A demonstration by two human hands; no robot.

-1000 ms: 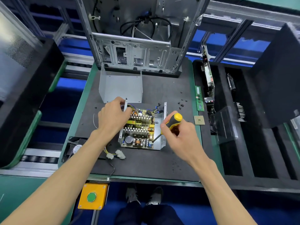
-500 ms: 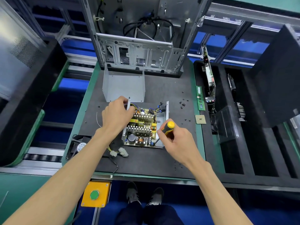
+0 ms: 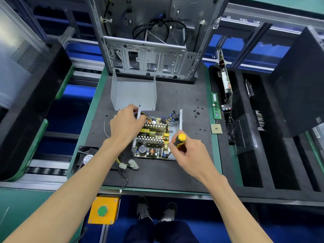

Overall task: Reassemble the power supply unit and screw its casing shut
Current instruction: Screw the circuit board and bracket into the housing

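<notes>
The open power supply unit [image 3: 154,137] lies on the black mat, its circuit board with heatsinks and coils exposed in the lower half of its metal casing. My left hand [image 3: 125,126] grips the casing's left wall. My right hand [image 3: 188,151] is closed on a yellow-and-black screwdriver [image 3: 178,140], whose tip points down into the near right corner of the board. The U-shaped grey casing cover [image 3: 134,92] stands apart behind the unit. Several small black screws [image 3: 198,112] lie scattered on the mat to the right.
An empty computer case [image 3: 147,50] stands at the back of the mat. A fan [image 3: 85,157] and white cable connectors [image 3: 130,165] lie at the front left. A RAM stick [image 3: 216,106] and CPU chip [image 3: 216,128] lie right, beside black foam trays [image 3: 263,155]. A yellow button box [image 3: 103,210] hangs below.
My right hand with the screwdriver has shifted down to the board's near right corner. My left hand stays on the casing wall. The view has tilted slightly.
</notes>
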